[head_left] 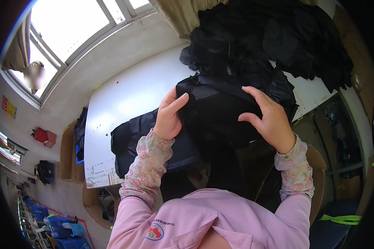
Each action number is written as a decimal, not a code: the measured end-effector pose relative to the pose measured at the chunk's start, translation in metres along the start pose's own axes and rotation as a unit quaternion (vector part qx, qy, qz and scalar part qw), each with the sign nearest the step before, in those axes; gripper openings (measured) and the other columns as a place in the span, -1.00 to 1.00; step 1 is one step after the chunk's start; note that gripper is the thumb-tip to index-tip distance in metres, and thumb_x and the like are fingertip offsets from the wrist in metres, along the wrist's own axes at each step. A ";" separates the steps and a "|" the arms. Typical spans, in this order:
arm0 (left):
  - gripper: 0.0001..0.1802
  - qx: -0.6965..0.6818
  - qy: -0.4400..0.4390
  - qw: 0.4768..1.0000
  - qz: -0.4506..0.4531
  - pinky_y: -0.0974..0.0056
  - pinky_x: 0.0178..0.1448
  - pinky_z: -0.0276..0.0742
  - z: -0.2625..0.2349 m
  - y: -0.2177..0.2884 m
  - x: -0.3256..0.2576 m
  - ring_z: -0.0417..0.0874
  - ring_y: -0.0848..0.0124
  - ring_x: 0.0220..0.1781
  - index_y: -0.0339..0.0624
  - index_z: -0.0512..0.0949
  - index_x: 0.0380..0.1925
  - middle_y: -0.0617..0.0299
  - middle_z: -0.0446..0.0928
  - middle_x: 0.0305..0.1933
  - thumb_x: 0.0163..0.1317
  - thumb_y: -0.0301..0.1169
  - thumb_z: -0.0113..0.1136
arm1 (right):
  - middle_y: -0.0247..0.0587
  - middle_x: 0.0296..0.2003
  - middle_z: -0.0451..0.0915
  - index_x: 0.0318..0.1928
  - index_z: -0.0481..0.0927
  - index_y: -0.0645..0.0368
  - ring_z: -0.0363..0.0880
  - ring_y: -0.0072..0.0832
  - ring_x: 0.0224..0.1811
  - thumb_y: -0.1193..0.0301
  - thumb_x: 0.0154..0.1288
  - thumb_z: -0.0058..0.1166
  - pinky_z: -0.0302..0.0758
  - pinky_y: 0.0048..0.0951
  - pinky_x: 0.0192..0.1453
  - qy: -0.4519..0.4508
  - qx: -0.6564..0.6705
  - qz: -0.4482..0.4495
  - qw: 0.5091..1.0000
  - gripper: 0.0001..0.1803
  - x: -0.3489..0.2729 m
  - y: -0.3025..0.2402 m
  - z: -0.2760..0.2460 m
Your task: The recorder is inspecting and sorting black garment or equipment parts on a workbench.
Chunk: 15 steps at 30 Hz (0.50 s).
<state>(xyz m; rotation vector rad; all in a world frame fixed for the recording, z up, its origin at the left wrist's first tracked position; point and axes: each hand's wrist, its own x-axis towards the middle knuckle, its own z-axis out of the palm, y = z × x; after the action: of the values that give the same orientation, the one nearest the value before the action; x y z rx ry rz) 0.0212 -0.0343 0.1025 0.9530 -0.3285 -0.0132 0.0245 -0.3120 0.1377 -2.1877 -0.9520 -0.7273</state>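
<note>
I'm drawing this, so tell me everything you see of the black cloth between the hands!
The cloth is black and looks like fabric, with a greyish mesh patch near its upper left. It drapes in front of the black pile. The left hand pinches its left edge, thumb on top. The right hand is open by its right side; whether it touches is unclear.

Black piece [220, 120]: matt cloth is seen, with a textured mesh patch [204, 92].
White table [108, 101]: smooth, glossy top is observed, scuffed near one corner.
Pink shirt [187, 209]: matt cloth is shown.
</note>
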 end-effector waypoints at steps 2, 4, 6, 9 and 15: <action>-0.67 0.010 0.005 1.000 -0.012 0.28 0.18 0.51 0.019 0.000 0.003 0.63 0.36 0.00 -0.29 0.46 0.10 0.16 0.59 0.00 0.40 -0.40 0.04 | -0.06 -0.29 0.58 0.11 0.44 0.25 0.59 -0.13 -0.31 0.27 0.14 0.30 0.52 -0.29 -0.26 -0.008 0.023 0.047 0.999 -0.43 0.002 -0.018 0.012; -0.69 0.023 0.010 0.999 -0.023 0.32 0.16 0.50 0.028 0.006 0.005 0.63 0.39 -0.02 -0.29 0.46 0.09 0.18 0.59 -0.01 0.39 -0.44 0.04 | -0.10 -0.33 0.55 0.06 0.47 0.26 0.58 -0.17 -0.37 0.28 0.16 0.28 0.50 -0.31 -0.34 0.002 0.030 0.040 0.999 -0.50 0.002 -0.016 0.023; -0.76 0.024 0.023 0.993 -0.112 0.45 0.03 0.48 0.027 0.017 0.003 0.61 0.51 -0.15 -0.29 0.50 -0.01 0.28 0.60 -0.14 0.40 -0.43 0.06 | -0.13 -0.33 0.55 -0.01 0.50 0.24 0.57 -0.19 -0.43 0.30 0.17 0.27 0.48 -0.33 -0.41 0.002 0.011 -0.004 1.000 -0.57 0.002 -0.013 0.024; -0.79 0.242 -0.041 0.968 -0.048 0.48 -0.09 0.51 0.010 0.020 0.013 0.61 0.54 -0.21 -0.26 0.52 -0.10 0.30 0.60 -0.24 0.41 -0.35 0.07 | -0.15 -0.33 0.56 -0.04 0.52 0.21 0.56 -0.21 -0.48 0.27 0.15 0.29 0.47 -0.35 -0.45 -0.038 0.011 -0.032 0.999 -0.58 0.008 -0.020 0.012; -0.79 0.112 0.115 0.987 -0.010 0.51 -0.27 0.40 0.018 0.017 0.009 0.46 0.69 -0.40 -0.23 0.52 -0.40 0.43 0.52 -0.43 0.40 -0.36 0.10 | -0.17 -0.38 0.55 -0.01 0.52 0.16 0.52 -0.23 -0.55 0.17 0.07 0.34 0.46 -0.36 -0.47 -0.069 -0.010 -0.026 0.997 -0.48 0.007 -0.016 0.002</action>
<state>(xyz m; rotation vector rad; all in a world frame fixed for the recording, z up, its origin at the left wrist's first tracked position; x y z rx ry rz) 0.0231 -0.0401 0.1279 1.1679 -0.1070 0.1161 0.0162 -0.2988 0.1460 -2.2613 -1.0796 -0.6174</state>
